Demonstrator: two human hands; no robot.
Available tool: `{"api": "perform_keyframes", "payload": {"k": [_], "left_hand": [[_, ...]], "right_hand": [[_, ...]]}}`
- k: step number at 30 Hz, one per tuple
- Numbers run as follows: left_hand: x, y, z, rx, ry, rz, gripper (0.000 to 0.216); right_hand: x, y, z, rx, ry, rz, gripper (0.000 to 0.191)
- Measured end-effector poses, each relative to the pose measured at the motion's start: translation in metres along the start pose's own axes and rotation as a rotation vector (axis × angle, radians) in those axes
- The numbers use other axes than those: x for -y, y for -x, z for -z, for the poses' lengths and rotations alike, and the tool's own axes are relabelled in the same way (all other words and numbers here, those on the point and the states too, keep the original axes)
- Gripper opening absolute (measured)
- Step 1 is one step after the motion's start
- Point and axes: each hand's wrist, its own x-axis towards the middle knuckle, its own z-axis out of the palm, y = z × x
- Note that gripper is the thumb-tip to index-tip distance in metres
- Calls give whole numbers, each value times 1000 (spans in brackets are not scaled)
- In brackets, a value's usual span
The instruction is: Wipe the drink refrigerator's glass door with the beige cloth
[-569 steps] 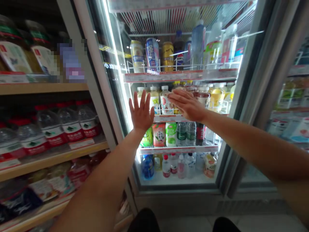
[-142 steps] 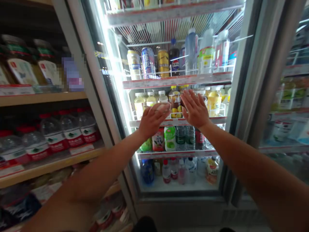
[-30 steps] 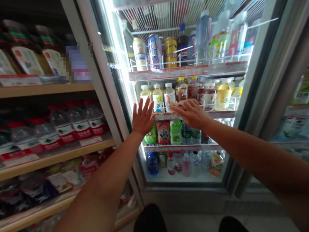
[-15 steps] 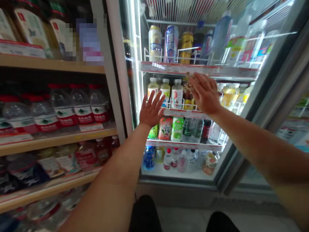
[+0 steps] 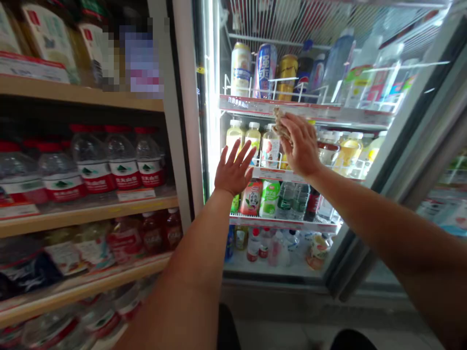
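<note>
My right hand (image 5: 304, 148) is closed round a crumpled, brownish cloth (image 5: 280, 125) and holds it up against what looks like the glass door (image 5: 273, 283) of a lit drinks fridge. To the left and a little lower, my left hand (image 5: 233, 171) is spread flat with fingers apart, seemingly resting on the same glass. Behind the hands are small juice bottles (image 5: 270, 146) with white caps, partly covered by the fingers and cloth. A red drink carton or bottle (image 5: 251, 198) and a green one (image 5: 269, 199) stand on the shelf below.
On the left, wooden shelves (image 5: 146, 203) carry water bottles (image 5: 124, 163) with red caps. Tall cans (image 5: 241, 68) and large bottles fill the fridge's upper shelf. A metal door frame (image 5: 365, 253) slants along the right. My dark-clothed knees show at the bottom edge.
My right hand and the cloth have moved a little left across the glass, towards my left hand. The left hand stays spread. The view has shifted slightly.
</note>
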Motion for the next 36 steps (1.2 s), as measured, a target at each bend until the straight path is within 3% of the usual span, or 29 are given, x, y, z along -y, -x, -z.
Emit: {"api": "perform_keyframes", "payload": {"k": [6, 10, 12, 18, 24, 30, 36], "left_hand": [[-1, 0, 2, -8, -58, -1, 61], [-2, 0, 4, -3, -80, -7, 61], [-2, 0, 4, 4, -83, -1, 61], [-1, 1, 1, -12, -79, -3, 59], [0, 0, 0, 24, -24, 27, 58], [1, 0, 0, 72, 20, 65, 57], [-1, -1, 2, 72, 25, 69, 59]], "right_hand": [[18, -17, -4, 158, -54, 148, 44], [2, -56, -2, 46, -14, 8, 47], [-2, -62, -3, 13, -2, -24, 49], [11, -32, -7, 235, -70, 281, 48], [9, -40, -7, 155, -84, 98, 51], [20, -30, -13, 262, -158, 291, 54], [16, -50, -15, 123, -104, 71, 55]]}}
